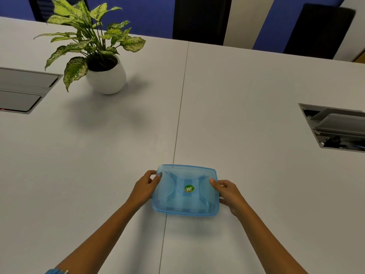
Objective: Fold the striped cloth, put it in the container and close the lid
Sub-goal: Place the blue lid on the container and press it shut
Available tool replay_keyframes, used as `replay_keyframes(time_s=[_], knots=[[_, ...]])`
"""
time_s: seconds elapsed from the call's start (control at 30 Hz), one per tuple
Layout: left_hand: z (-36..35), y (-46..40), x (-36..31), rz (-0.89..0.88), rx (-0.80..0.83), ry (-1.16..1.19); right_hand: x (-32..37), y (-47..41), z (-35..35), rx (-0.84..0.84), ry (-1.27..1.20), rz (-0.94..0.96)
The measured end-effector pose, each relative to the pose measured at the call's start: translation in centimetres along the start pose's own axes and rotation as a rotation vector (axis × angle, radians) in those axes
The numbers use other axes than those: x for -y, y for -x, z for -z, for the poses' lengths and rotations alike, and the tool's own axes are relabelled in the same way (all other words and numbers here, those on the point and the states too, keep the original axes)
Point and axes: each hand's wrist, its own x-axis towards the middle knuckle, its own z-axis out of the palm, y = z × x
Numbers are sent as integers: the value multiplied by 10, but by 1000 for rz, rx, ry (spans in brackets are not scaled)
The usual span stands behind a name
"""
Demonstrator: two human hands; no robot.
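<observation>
The left hand (147,184) and right hand (227,191) clasp opposite short edges of the lid (185,189), thumbs on top, likely pressing it down to seat it on the container (184,213). The box sits on the surface (256,175) just before the person. Dark bands through the blue plastic suggest the cloth (185,209) lies inside.

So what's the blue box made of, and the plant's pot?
The blue box looks like thin see-through plastic: stripes show faintly through its glossy lid. The plant's pot seems smooth white ceramic, perhaps plastic; it has a soft, even sheen.
</observation>
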Motion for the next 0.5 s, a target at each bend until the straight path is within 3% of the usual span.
replay_keyframes(time_s=[0.17, 0.5], knots=[[-8, 42, 19, -72, -6, -90, -30, 29, 0, 5, 107, -25], [-21, 55, 20, -127, -130, -194, -42, 46, -6, -5, 24, 77]])
